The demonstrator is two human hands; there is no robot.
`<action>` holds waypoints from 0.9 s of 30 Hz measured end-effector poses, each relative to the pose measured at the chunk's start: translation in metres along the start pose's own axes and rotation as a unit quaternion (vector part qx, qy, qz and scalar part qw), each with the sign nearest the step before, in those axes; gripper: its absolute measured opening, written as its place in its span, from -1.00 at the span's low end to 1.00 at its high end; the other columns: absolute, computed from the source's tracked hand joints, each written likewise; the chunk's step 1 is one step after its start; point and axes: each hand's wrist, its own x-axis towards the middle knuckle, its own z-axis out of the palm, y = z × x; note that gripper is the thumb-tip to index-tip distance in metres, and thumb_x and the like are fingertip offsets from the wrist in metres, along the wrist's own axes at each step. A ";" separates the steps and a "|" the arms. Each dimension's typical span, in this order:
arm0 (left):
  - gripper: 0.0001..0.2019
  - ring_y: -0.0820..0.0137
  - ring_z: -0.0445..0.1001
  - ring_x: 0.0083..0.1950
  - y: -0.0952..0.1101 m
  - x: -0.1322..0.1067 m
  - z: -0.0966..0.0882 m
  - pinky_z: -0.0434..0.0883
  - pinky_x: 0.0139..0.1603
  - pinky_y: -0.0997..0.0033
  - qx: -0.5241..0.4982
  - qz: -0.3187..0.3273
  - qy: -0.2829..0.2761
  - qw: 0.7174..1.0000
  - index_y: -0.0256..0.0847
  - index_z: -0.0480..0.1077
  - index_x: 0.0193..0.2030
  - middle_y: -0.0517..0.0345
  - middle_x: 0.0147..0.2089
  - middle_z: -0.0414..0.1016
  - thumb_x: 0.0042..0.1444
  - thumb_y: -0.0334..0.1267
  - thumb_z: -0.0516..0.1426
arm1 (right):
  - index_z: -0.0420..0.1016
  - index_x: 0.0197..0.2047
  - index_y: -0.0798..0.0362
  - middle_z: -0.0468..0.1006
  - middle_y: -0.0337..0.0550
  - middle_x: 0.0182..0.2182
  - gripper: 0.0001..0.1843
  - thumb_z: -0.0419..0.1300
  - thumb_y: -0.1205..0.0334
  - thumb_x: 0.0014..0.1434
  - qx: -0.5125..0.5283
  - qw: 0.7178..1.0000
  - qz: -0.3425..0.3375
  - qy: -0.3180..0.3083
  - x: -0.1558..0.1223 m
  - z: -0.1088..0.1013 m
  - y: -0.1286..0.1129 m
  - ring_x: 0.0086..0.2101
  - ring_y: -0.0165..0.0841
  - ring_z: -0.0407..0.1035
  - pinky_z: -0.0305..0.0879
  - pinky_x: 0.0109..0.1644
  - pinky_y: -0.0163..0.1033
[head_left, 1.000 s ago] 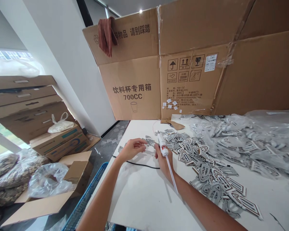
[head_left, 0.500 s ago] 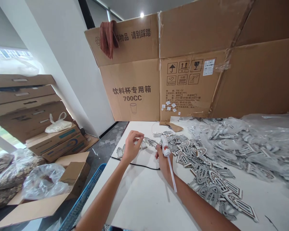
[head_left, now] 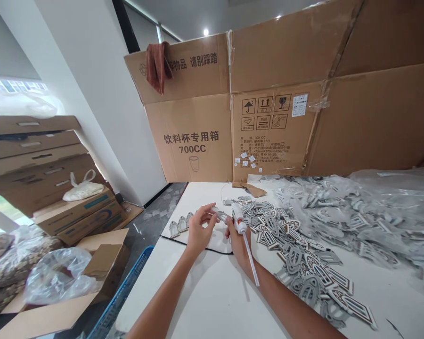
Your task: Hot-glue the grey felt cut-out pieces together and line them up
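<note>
Head view, left hand (head_left: pixel 200 230) pinching a grey arched cutout (head_left: pixel 220 215) at lower centre, right hand (head_left: pixel 239 242) wrapped around a white glue gun (head_left: pixel 239 224) just beside it, more cutouts (head_left: pixel 297 249) heaped rightward across the bench (head_left: pixel 198 301).

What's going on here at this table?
A person at a white table grips a white hot glue gun with a long glue stick in their right hand. Their left hand holds a small grey cut-out near the gun's tip. A few arch-shaped pieces lie in a row beside it, with a heap of similar cut-outs to the right and more in clear plastic behind.
</note>
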 end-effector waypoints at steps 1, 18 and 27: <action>-0.64 0.36 0.66 -0.26 0.001 0.000 0.000 0.57 -0.23 0.35 -0.014 -0.014 -0.007 1.000 -0.11 0.47 0.16 0.10 -0.12 0.61 0.31 -0.02 0.22 | 0.44 -0.36 0.05 0.42 -0.32 -0.65 -0.46 0.31 -0.31 0.20 0.004 1.000 0.000 -0.004 0.000 0.000 0.000 -0.60 -0.41 0.30 0.23 -0.47 -0.31; -0.81 0.13 0.47 0.22 -0.009 0.005 -0.008 0.50 -0.08 0.32 0.052 -0.071 -0.015 0.996 -0.01 0.72 -0.22 -0.03 0.16 0.44 0.17 -0.01 0.35 | 0.56 -0.24 0.11 0.61 -0.12 -0.50 -0.50 0.31 -0.24 0.21 0.027 0.998 0.031 -0.038 -0.005 -0.001 -0.026 -0.45 -0.25 0.53 0.44 -0.29 -0.21; -0.82 0.17 0.49 0.14 -0.008 0.002 -0.003 0.48 0.06 0.19 0.104 -0.041 0.006 0.994 0.01 0.71 -0.21 0.01 0.10 0.48 0.22 -0.01 0.31 | 0.59 -0.12 0.01 0.72 -0.09 -0.13 -0.55 0.41 -0.16 0.11 0.138 0.987 0.065 -0.043 -0.002 -0.001 -0.024 -0.17 -0.15 0.67 0.60 -0.13 -0.14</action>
